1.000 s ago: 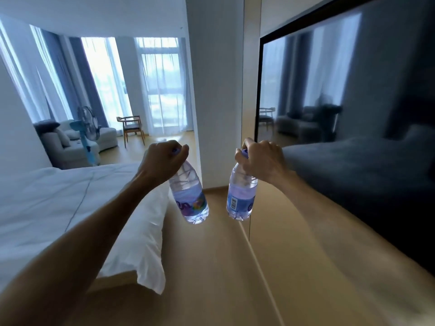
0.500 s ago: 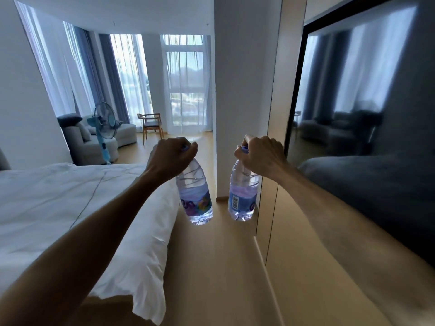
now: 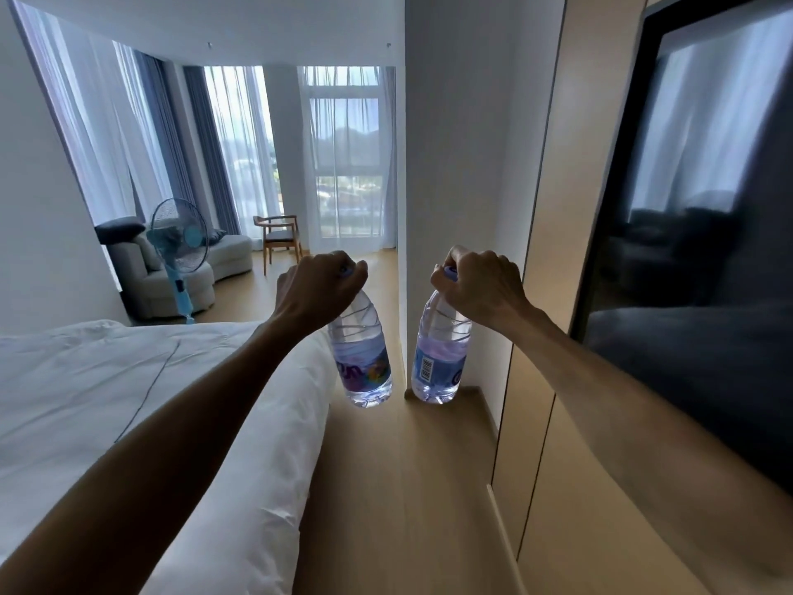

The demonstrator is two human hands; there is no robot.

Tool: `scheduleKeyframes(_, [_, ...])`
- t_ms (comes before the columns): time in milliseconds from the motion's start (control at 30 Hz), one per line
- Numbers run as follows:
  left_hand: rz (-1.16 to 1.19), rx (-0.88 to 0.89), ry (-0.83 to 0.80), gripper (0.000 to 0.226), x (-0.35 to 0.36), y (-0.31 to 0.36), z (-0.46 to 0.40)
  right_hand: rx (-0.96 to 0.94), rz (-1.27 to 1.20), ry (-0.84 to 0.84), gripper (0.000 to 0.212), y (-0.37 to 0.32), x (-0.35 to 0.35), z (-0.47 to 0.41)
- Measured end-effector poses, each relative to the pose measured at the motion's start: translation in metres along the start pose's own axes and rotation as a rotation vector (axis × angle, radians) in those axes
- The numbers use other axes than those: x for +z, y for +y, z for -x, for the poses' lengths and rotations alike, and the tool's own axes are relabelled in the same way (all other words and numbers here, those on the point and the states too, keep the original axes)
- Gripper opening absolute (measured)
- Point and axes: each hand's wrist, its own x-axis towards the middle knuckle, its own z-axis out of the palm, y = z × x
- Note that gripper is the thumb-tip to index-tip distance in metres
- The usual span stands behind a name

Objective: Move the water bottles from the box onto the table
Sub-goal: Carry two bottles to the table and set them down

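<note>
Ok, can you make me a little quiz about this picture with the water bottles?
1. True or false: both bottles are standing on a table.
2. Which hand holds the bottle whose barcode faces us? A) left B) right
3. Fill in: each hand grips its bottle at the ____ end.

Key:
1. False. The left hand and the right hand each hold a bottle in the air above the wooden floor; no table is in view.
2. B. The barcode shows on the right bottle, not on the left bottle.
3. Cap: the fingers curl round the top.
</note>
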Motion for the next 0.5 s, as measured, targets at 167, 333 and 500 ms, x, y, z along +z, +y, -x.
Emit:
scheduleKeyframes(167, [-0.039, -0.013, 0.033, 0.030, 0.049, -0.042, -0.064, 0.002, -0.018, -0.031, 0.033, 0.036, 0.060, -0.071])
scheduleKeyframes(333, [-0.080, -0.006, 0.047, 0.031, 0.097, -0.083, -0.132, -0.059, -0.018, -0.035, 0.034, 0.074, 0.117, -0.150])
scheduleKeyframes(500, [-0.102, -0.023, 0.036, 0.032, 0.135, -0.117, -0.197, -0.094, -0.055, -0.033, 0.033, 0.108, 0.163, -0.227])
